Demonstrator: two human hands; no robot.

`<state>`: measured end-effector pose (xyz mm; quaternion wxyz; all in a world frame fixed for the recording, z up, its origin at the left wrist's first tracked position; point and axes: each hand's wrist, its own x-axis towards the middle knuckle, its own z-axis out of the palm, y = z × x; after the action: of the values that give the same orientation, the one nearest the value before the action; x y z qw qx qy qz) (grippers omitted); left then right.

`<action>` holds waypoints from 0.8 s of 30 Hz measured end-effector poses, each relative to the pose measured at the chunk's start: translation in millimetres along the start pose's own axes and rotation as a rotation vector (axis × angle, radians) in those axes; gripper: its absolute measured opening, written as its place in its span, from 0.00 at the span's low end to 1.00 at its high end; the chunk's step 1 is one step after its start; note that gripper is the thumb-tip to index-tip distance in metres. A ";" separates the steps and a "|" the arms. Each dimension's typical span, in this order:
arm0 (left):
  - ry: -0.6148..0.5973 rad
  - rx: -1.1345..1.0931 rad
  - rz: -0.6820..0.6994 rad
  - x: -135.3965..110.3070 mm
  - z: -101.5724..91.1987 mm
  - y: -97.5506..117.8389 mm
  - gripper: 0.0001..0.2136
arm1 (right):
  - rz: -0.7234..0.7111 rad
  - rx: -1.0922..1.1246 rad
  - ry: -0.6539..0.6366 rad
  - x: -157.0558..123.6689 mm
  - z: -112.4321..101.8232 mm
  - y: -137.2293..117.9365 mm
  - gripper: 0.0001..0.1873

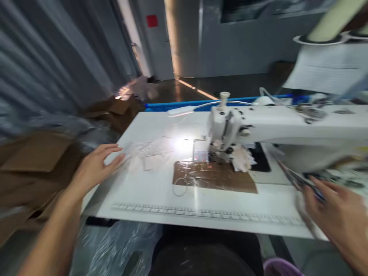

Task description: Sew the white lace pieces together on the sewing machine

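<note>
My left hand (99, 166) is over the left edge of the white sewing table, fingers apart and nothing in them. Just right of its fingertips lies a loose pile of pale, thin strips or threads (149, 149). At the right, my right hand (336, 211) is closed around the dark handles of what look like scissors (296, 177), blurred, their blades angled toward the machine. Between the hands stands a white sewing machine (267, 124), with a crumpled whitish cloth (242, 158) by its needle area. A thin pale loop (180, 187) lies on the table.
A brown plate (215, 178) covers the table before the needle. A printed ruler (178, 211) runs along the front edge. A small lamp (181, 111) lights the surface. Cardboard boxes (34, 153) stand left; a purple bin (280, 267) is below. Paper sheets (324, 69) hang at back right.
</note>
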<state>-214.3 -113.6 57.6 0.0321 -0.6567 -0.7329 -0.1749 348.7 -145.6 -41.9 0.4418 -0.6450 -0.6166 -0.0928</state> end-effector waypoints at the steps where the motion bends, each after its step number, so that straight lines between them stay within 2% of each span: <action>1: 0.010 -0.020 0.061 0.8 0.3 13.8 0.18 | -0.022 -0.039 -0.029 1.8 5.2 -2.2 0.14; 3: -0.016 -0.191 0.253 -0.2 6.7 47.6 0.14 | -0.066 -0.045 -0.127 10.8 22.1 -15.0 0.20; 6: -0.244 -0.434 0.568 -10.6 28.6 107.8 0.13 | -0.055 0.004 -0.191 32.0 50.9 -47.1 0.23; 9: -0.507 -0.514 0.740 -22.2 55.7 162.1 0.21 | 0.064 -0.058 -0.330 50.6 70.6 -74.2 0.23; 12: -0.611 -0.566 0.833 -25.2 76.6 202.9 0.25 | 0.143 -0.091 -0.402 65.4 83.8 -82.3 0.23; 15: -0.548 -0.559 0.968 -19.5 91.5 237.9 0.26 | 0.194 -0.083 -0.435 79.5 95.4 -77.7 0.23; 17: -0.457 -0.540 1.040 -13.1 102.5 260.7 0.24 | 0.235 -0.067 -0.447 86.7 100.1 -72.3 0.19; 19: -0.421 -0.490 1.068 -7.7 115.4 281.1 0.23 | 0.276 -0.041 -0.458 90.2 100.8 -65.7 0.16; 22: -0.384 -0.417 0.951 -6.2 134.2 300.7 0.24 | 0.337 0.004 -0.477 88.4 95.3 -52.8 0.18; 24: -0.397 -0.402 0.865 -9.3 142.6 304.7 0.24 | 0.379 0.029 -0.485 84.5 89.6 -43.1 0.20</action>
<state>109.7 -56.7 -13.3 -0.1652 -0.9135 -0.3380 -0.1550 291.6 -30.5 -19.2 0.3003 -0.7455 -0.5741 0.1564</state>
